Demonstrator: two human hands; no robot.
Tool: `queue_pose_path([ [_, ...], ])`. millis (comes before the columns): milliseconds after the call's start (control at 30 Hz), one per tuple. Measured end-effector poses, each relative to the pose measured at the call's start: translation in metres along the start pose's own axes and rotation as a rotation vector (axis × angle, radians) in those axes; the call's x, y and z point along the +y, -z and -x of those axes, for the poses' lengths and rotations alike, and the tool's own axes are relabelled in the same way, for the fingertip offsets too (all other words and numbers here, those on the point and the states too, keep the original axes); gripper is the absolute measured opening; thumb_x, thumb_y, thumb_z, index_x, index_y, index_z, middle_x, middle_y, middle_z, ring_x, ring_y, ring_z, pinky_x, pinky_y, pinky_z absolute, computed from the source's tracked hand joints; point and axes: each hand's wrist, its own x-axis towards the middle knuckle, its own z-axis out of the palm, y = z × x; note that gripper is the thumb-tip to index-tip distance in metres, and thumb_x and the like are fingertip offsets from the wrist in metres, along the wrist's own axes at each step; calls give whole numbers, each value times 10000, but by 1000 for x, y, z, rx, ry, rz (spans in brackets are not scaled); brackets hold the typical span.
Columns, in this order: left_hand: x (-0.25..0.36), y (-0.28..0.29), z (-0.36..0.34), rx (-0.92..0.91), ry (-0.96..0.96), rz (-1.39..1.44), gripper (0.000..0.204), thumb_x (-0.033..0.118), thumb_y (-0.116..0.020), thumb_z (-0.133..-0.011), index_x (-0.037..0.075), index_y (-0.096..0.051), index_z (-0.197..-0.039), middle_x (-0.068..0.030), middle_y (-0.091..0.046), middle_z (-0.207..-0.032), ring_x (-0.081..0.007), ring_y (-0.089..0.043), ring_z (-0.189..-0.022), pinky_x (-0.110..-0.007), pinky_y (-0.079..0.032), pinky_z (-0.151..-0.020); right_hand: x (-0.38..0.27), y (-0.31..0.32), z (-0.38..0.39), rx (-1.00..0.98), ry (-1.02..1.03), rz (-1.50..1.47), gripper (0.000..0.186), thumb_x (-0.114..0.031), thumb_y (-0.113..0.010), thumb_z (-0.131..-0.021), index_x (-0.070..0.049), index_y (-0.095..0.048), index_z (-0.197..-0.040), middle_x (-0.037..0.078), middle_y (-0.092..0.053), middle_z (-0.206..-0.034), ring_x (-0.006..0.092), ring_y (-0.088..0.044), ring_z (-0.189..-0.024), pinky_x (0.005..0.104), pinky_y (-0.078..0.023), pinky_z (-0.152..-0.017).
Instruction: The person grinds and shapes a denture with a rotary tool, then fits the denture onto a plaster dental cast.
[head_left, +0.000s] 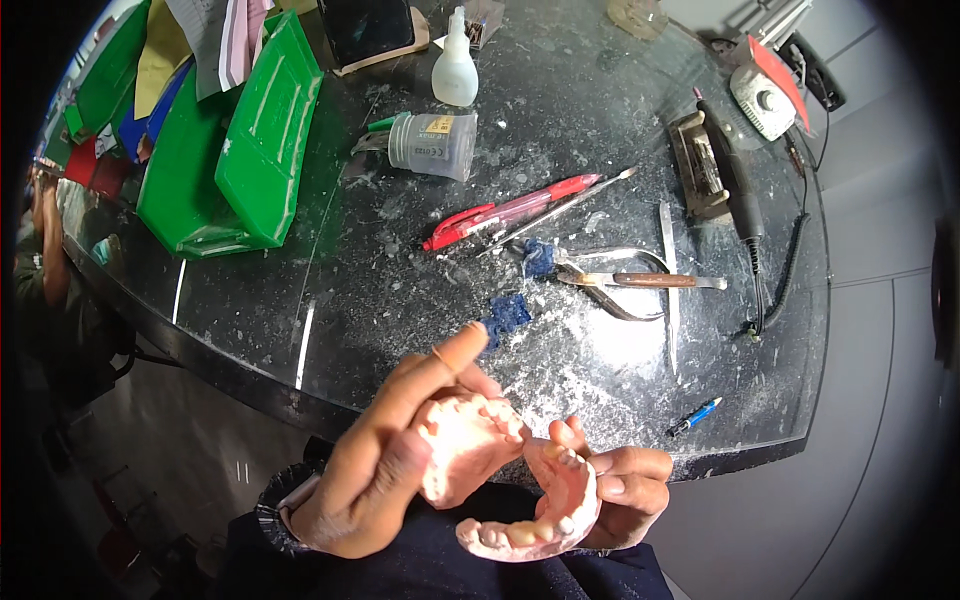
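Observation:
Two pale pink dental casts are held over my lap at the bench's front edge. My left hand (pixel 375 455) wraps round the fuller cast (pixel 465 450), thumb on its near side and index finger stretched past it. Bright light washes out much of its surface. Between the fingers and thumb of my right hand (pixel 630 490) is the horseshoe-shaped dental cast (pixel 570 505), its row of teeth turned up, a few of them yellowish. The two casts meet or nearly meet at their inner ends; I cannot tell if they touch. Blue wax-like scraps (pixel 508 313) lie just beyond my left fingertips.
White dust covers the dark bench (pixel 390 300). Beyond my hands lie pliers (pixel 610 285), a wooden-handled knife (pixel 650 281), a red pen (pixel 510 210) and a short blue pencil (pixel 695 416). A handpiece (pixel 735 180) rests right; green bins (pixel 265 140), a cup (pixel 440 145) and dropper bottle (pixel 456 70) stand farther back.

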Motion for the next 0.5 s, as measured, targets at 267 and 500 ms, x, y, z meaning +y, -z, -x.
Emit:
queue_pose_path([
  [267, 2, 28, 0, 477, -175, -345, 414, 205, -261, -972, -94, -446, -1190, -166, -503, -1121, -203, -499, -1027, -316, -378, -909, 13, -3, -1, -55, 42, -404, 349, 166, -633, -689, 40, -427, -941, 277, -524, -1013, 476, -505, -1061, 454, -330, -1042],
  [500, -7, 46, -8, 618, -187, -873, 307, 106, -473, -918, -8, -499, -1202, -128, -448, -1183, -220, -472, -1080, -318, -380, -916, 12, -6, 2, -51, 45, -423, 321, 136, -624, -715, 39, -443, -961, 304, -502, -1055, 490, -491, -1070, 475, -273, -1063],
])
